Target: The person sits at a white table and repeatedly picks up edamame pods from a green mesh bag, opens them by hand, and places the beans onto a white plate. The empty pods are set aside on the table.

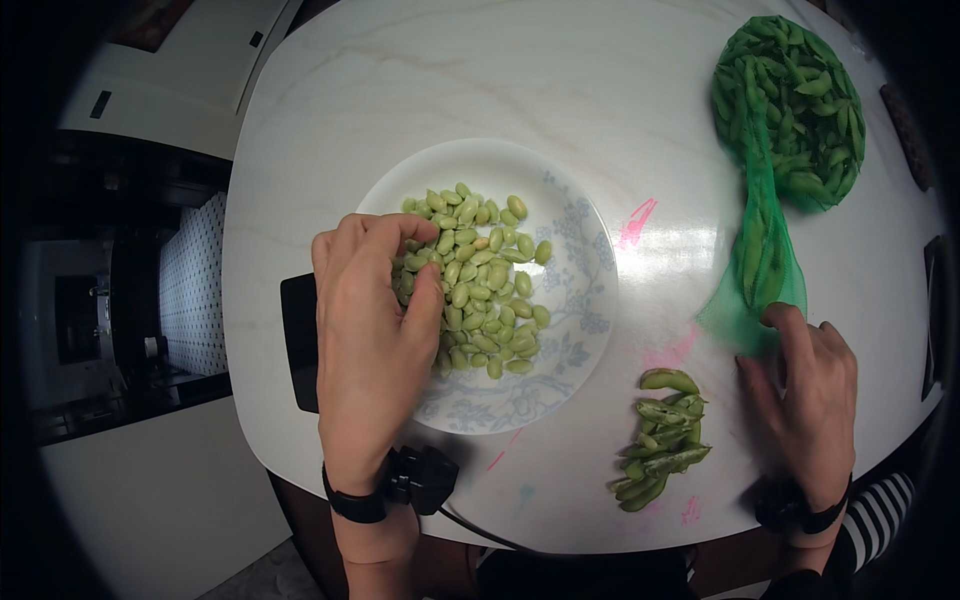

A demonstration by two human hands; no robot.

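Observation:
My left hand (375, 307) hovers over the left part of a white plate (574, 352) with a blue floral pattern, its thumb and index finger apart at the edge of a heap of shelled green soybeans (480, 285). The underside of that hand is hidden. On the right, my right hand (814, 397) has its thumb and index finger spread at the loose mouth of a green mesh bag (769, 217). The index fingertip meets the mesh near some pods in the bag's neck. Edamame pods (664, 442), several of them split, lie in a pile left of this hand.
A white marble-patterned table (480, 82) carries everything, with pink marks (637, 223) on its top. A flat black object (300, 341) sticks out beside the plate, behind my left hand. Each wrist wears a black strapped device (424, 476); a cable runs from the left one.

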